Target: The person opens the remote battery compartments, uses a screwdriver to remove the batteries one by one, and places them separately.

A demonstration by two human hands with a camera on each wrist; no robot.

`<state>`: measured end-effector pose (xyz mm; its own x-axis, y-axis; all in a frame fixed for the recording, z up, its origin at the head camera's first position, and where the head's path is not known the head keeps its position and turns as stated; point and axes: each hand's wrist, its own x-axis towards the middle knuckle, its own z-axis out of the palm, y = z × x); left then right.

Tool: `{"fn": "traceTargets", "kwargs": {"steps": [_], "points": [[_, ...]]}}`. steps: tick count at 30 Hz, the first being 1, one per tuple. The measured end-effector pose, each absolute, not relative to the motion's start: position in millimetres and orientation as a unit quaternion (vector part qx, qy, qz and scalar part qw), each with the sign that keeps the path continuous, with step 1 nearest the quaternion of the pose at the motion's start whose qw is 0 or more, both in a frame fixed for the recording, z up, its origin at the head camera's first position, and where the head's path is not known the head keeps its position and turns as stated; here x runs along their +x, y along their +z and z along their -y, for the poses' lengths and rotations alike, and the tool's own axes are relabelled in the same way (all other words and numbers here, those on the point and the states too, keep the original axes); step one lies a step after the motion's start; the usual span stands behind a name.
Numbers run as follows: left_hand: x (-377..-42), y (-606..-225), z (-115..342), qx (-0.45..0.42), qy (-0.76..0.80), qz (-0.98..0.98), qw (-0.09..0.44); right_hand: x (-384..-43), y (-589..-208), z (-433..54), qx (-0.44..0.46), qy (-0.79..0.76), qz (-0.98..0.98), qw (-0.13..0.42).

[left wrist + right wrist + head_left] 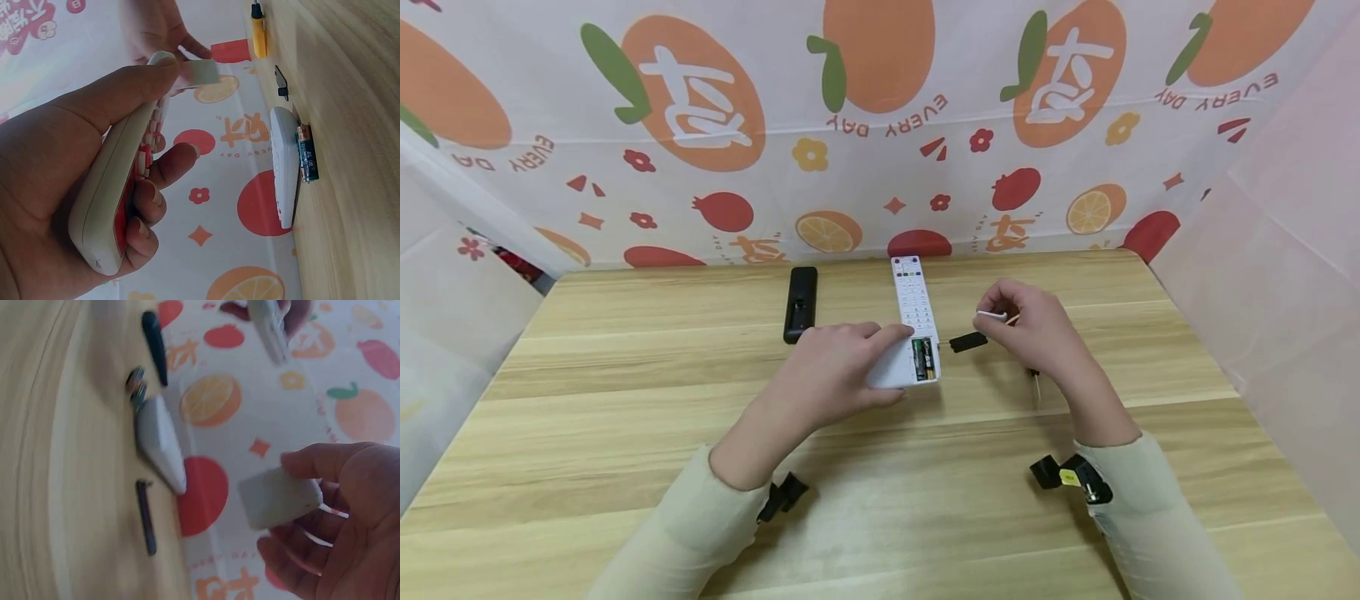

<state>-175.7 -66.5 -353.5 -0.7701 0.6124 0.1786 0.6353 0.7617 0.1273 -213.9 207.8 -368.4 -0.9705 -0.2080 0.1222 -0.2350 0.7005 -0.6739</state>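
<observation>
My left hand (835,367) grips a white remote control (112,187), its buttons turned down. In the head view, two batteries (922,358) lie in the compartment at its right end. My right hand (1026,321) pinches a small white battery cover (278,497), held in the air to the right of that remote. Another white remote control (912,287) lies on the table behind my left hand, buttons up. Batteries (306,153) rest on the table beside it in the left wrist view. A thin black battery cover (967,342) lies between my hands.
A black remote control (801,304) lies on the table (625,417) behind my left hand. A yellow-handled tool (259,37) with a black end lies on the right, mostly hidden under my right hand in the head view. A fruit-print cloth (865,167) hangs along the table's back edge.
</observation>
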Motion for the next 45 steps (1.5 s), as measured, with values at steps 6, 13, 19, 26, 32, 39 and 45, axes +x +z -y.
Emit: {"fn": "traceTargets", "kwargs": {"steps": [6, 13, 19, 26, 32, 39, 45], "points": [[-175, -354, 67, -0.33, -0.086, 0.939, 0.049, -225, -386, -211, 0.111, 0.263, 0.958, 0.019], [-176, -358, 66, -0.332, -0.075, 0.94, 0.036, -227, -399, -211, 0.097, 0.172, 0.98, -0.038], [-176, -359, 64, -0.327, -0.071, 0.942, 0.005, -226, -402, -211, 0.117, 0.156, 0.977, -0.089], [-177, -363, 59, -0.323, -0.056, 0.944, -0.03, -229, -398, -218, 0.107, 0.162, 0.977, -0.09], [-177, -369, 59, -0.322, -0.052, 0.944, -0.054, -231, -392, -235, 0.066, 0.173, 0.98, -0.068], [-172, -382, 67, -0.325, -0.043, 0.94, -0.097, -235, -394, -255, 0.036, 0.178, 0.977, -0.11], [-169, -392, 69, -0.317, -0.011, 0.939, -0.133, -238, -402, -261, 0.036, 0.174, 0.973, -0.146]]}}
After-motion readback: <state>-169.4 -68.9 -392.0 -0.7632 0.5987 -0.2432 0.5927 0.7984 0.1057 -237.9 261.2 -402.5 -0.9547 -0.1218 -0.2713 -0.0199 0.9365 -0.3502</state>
